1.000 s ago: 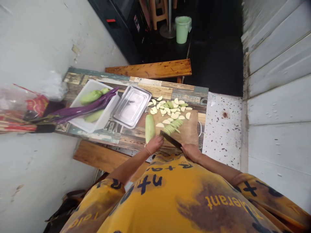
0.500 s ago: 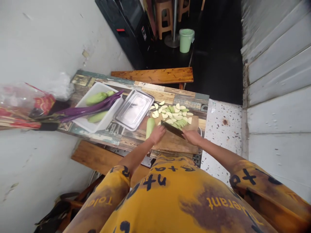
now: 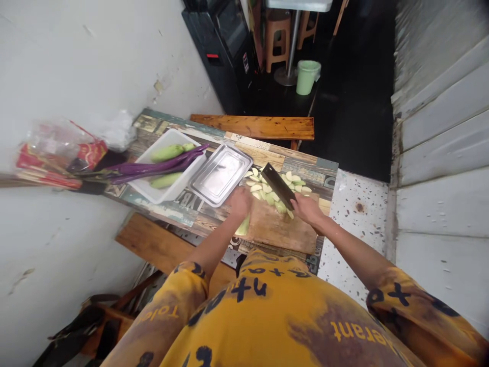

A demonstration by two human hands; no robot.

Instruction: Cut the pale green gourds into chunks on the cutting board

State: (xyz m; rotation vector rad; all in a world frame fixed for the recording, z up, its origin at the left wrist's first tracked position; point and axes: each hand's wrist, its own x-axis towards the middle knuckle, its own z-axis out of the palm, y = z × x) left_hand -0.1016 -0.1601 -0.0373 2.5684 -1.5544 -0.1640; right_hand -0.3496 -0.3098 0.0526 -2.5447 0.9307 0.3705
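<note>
My right hand [image 3: 306, 208] grips the handle of a dark cleaver [image 3: 278, 184], its broad blade tilted over a spread of cut pale-green zucchini pieces [image 3: 267, 193]. These pieces lie on the far part of a wooden cutting board [image 3: 282, 229] and past its edge. At the board's left side, my left hand [image 3: 240, 202] is closed over the upper end of an uncut zucchini length [image 3: 243, 227]; the fingertips are partly hidden. Just beyond that hand sits a shallow metal tray [image 3: 220, 176].
A white bin [image 3: 147, 189] on the left holds whole zucchini and long purple eggplants [image 3: 160, 165]. Plastic packaging and skewers [image 3: 57, 168] lie at the table's left end. Wooden benches [image 3: 252, 126] flank the patterned table; a green bucket [image 3: 307, 79] stands on the floor beyond.
The cleaver has swung upward and away over the cut pieces. My left hand has left the blade's tip and moved left onto the uncut zucchini. The view has shifted slightly.
</note>
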